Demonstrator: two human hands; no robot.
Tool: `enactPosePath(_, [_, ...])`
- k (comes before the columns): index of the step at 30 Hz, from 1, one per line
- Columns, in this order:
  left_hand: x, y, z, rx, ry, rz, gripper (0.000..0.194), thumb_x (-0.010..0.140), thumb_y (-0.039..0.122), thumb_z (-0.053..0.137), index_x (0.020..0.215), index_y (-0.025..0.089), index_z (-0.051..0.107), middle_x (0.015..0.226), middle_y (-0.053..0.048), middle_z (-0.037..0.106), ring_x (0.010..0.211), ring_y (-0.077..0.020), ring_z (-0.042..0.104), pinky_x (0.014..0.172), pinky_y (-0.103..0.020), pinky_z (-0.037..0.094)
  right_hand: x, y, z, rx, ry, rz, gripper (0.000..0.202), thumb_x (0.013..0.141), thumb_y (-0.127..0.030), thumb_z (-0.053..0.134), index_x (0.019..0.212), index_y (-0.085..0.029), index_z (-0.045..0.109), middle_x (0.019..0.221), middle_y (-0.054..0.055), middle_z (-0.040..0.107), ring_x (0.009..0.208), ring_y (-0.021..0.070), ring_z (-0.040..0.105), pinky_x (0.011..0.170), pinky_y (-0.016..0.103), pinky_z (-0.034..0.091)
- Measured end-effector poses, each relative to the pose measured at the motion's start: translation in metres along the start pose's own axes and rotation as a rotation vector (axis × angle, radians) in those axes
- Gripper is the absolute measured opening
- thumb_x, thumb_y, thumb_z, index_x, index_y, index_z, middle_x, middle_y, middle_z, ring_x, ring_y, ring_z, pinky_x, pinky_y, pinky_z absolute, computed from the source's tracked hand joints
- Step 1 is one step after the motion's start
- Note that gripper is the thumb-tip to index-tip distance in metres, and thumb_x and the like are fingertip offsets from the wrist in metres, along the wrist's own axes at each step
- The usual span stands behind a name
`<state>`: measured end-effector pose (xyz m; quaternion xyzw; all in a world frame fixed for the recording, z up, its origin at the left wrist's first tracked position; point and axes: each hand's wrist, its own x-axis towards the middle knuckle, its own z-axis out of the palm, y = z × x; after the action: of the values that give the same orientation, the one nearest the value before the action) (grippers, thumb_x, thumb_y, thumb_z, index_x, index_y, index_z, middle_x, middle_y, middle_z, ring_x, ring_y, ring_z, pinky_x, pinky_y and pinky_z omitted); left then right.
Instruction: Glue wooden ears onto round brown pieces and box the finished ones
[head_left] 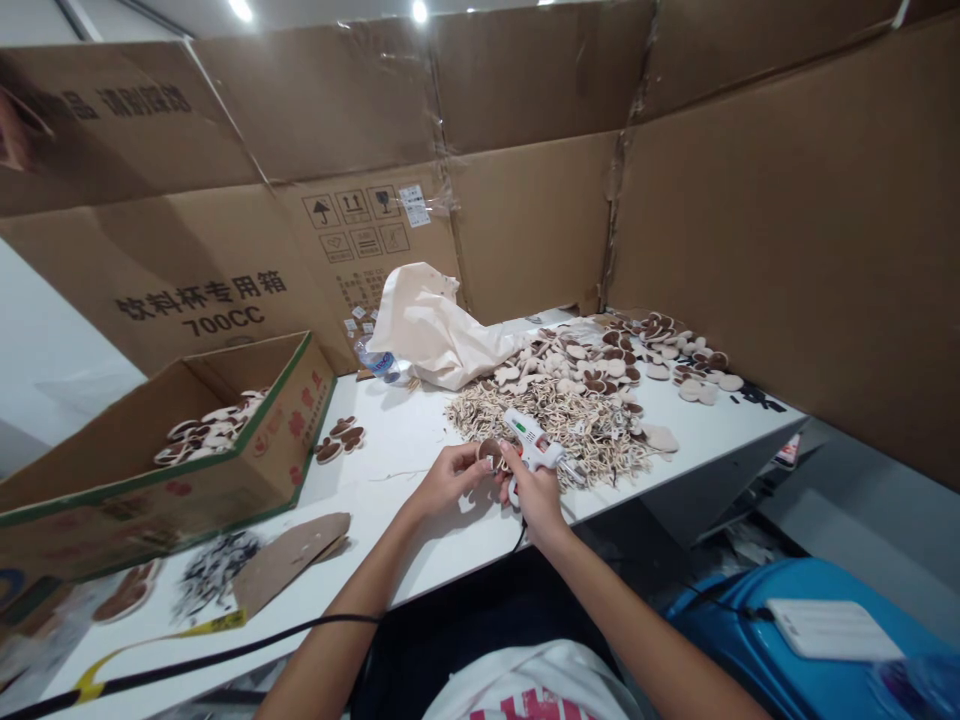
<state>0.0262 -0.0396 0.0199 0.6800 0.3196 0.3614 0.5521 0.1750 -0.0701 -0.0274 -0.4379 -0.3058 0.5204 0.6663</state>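
My left hand (pixel 448 482) is closed on a small brown rounded felt piece (pixel 489 452) at the front of the table. A small white spot shows on the piece. My right hand (pixel 538 492) is wrapped round a white hot glue gun (pixel 531 436), whose metal nozzle points right and down; its thumb and fingers also come close to the felt piece, and I cannot tell whether they touch it. Just behind both hands spreads a heap of cream-coloured cord pieces (pixel 555 418). Beyond it lies a pile of brown and cream felt shapes (pixel 592 362).
A cardboard box (pixel 300 440) with more felt shapes stands left. Nearby lie several brown pieces (pixel 341 440), black scraps (pixel 217 570) and flat cardboard (pixel 292 555). A white cloth bag (pixel 431 335) and plastic bottle (pixel 379 360) stand behind. Cardboard walls (pixel 525 230) enclose the table. A black cable (pixel 247 650) crosses front left.
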Motion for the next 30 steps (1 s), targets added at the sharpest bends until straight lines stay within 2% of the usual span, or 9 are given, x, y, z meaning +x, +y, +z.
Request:
enactPosePath(4, [0.001, 0.0, -0.001, 0.06, -0.046, 0.002, 0.054, 0.096, 0.066, 0.067, 0.077, 0.015, 0.067, 0.074, -0.008, 0.069, 0.068, -0.0181, 0.066, 0.067, -0.031, 0.052, 0.0, -0.002, 0.001, -0.001, -0.02, -0.01, 0.051, 0.079, -0.067, 0.083, 0.086, -0.02, 0.064, 0.053, -0.003, 0.063, 0.036, 0.0136, 0.054, 0.035, 0.023, 0.04])
enactPosePath(12, [0.0, -0.007, 0.001, 0.053, 0.053, -0.017, 0.049, 0.092, 0.064, 0.073, 0.084, 0.016, 0.068, 0.073, -0.007, 0.068, 0.068, -0.0194, 0.065, 0.065, -0.032, 0.053, 0.001, -0.001, 0.0, -0.007, -0.015, 0.003, 0.049, 0.081, -0.065, 0.081, 0.085, -0.019, 0.065, 0.054, -0.003, 0.063, 0.036, 0.0119, 0.053, 0.036, 0.021, 0.04])
enactPosePath(18, [0.0, -0.006, 0.0, 0.049, -0.012, -0.025, 0.05, 0.095, 0.064, 0.069, 0.087, 0.015, 0.068, 0.079, -0.008, 0.07, 0.07, -0.0189, 0.065, 0.066, -0.031, 0.051, 0.002, 0.0, -0.001, -0.017, -0.012, 0.013, 0.05, 0.081, -0.066, 0.08, 0.085, -0.019, 0.065, 0.055, -0.002, 0.064, 0.036, 0.0118, 0.054, 0.036, 0.021, 0.04])
enactPosePath(23, [0.002, -0.012, -0.005, 0.121, 0.087, -0.009, 0.048, 0.094, 0.062, 0.072, 0.081, 0.017, 0.062, 0.071, -0.003, 0.063, 0.065, -0.0142, 0.057, 0.061, -0.026, 0.044, 0.003, 0.001, -0.001, 0.008, 0.01, 0.021, 0.05, 0.08, -0.067, 0.08, 0.088, -0.02, 0.064, 0.056, -0.002, 0.065, 0.036, 0.0121, 0.053, 0.035, 0.022, 0.039])
enactPosePath(27, [0.003, -0.015, -0.007, 0.086, 0.091, -0.006, 0.036, 0.096, 0.054, 0.073, 0.103, 0.022, 0.059, 0.074, 0.002, 0.061, 0.061, -0.0108, 0.054, 0.059, -0.023, 0.042, 0.003, 0.001, 0.0, 0.028, 0.029, 0.026, 0.051, 0.079, -0.067, 0.082, 0.09, -0.021, 0.064, 0.056, -0.002, 0.066, 0.036, 0.0133, 0.054, 0.035, 0.023, 0.04])
enactPosePath(30, [0.003, -0.013, -0.007, -0.004, 0.084, 0.006, 0.043, 0.09, 0.051, 0.081, 0.111, 0.027, 0.053, 0.082, 0.004, 0.062, 0.064, -0.0116, 0.059, 0.059, -0.023, 0.045, 0.002, 0.0, 0.0, 0.025, 0.039, 0.035, 0.053, 0.077, -0.069, 0.082, 0.089, -0.021, 0.064, 0.054, -0.001, 0.065, 0.037, 0.0139, 0.054, 0.036, 0.023, 0.04])
